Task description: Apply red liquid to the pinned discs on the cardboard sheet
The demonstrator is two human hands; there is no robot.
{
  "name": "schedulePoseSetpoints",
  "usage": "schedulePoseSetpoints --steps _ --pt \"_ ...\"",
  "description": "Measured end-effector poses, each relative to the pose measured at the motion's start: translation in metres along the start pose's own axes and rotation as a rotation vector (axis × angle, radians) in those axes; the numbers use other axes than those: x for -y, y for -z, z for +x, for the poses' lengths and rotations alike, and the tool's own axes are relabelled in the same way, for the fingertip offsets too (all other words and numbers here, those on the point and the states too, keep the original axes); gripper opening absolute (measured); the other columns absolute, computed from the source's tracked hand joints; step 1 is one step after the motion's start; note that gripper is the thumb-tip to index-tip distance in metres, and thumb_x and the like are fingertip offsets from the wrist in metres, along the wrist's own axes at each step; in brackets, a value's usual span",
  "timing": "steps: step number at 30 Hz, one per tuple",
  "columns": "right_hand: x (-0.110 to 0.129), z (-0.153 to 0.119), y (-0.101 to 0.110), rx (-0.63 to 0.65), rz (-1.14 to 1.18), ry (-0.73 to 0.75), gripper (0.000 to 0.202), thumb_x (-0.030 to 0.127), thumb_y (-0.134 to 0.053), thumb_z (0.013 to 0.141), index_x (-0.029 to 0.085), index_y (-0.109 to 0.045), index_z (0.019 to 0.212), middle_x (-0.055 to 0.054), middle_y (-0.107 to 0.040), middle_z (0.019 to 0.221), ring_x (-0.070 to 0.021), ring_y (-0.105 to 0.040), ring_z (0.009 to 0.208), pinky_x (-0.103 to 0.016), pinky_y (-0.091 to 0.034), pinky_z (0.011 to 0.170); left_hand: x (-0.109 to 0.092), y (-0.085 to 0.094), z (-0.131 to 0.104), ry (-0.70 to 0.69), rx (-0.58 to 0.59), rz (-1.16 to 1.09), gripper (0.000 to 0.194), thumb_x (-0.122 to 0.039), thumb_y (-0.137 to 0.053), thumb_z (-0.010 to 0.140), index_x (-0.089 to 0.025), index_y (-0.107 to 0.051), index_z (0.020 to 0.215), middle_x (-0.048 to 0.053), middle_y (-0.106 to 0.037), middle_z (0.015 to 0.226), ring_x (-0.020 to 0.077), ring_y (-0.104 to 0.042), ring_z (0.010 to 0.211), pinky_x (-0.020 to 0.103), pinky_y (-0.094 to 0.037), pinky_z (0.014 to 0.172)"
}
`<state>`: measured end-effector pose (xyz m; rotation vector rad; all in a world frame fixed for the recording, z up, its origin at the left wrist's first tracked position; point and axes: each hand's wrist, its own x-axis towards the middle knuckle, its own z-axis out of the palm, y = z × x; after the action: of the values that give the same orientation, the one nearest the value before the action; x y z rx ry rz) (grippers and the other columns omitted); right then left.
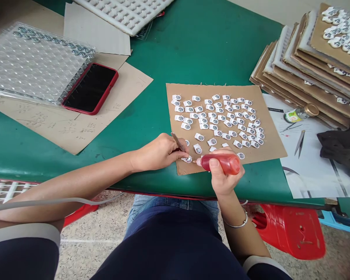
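Note:
My right hand (pixel 225 175) is closed round a small squeeze bottle (pixel 221 163) of red liquid. Its thin nozzle points left, close to a small round white piece with a dark printed face (pixel 187 159). At that piece, my left hand (pixel 165 152) has its fingers pinched, with metal tweezers (pixel 177 141) standing up out of the grip. Both hands are over the near edge of a brown cardboard sheet (pixel 268 149). Many similar white pieces lie spread across the sheet. Whether the tweezers' tips touch the piece is hidden by my fingers.
A red-cased phone (pixel 90 88) and a clear plastic tray (pixel 41 66) lie on cardboard at left. Stacked cardboard sheets (pixel 306 66) rise at right. Near them are a small glass bottle (pixel 301 113), another pair of tweezers (pixel 300 144) and black cloth (pixel 340 146). A red stool (pixel 297 231) stands below.

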<state>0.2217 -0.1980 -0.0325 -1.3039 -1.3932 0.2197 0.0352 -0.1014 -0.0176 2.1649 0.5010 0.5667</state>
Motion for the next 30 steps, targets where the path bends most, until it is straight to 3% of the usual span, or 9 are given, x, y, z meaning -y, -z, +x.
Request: schedulePoseSetpoints --steps 30 --pt "-0.0045 -0.0001 -0.0017 -0.034 -0.040 0.027 0.013 0.022 -0.066 0.072 0.017 -0.059 0.082 -0.004 -0.060 0.073 -0.0174 -0.057 0.070 -0.035 -0.049 0.063 -0.0002 -0.0002 -0.0006 0.029 0.007 -0.025 0.019 -0.020 -0.057 0.085 -0.015 -0.069 0.071 0.005 -0.071 0.088 0.0144 -0.067 0.075 0.024 -0.054 0.065"
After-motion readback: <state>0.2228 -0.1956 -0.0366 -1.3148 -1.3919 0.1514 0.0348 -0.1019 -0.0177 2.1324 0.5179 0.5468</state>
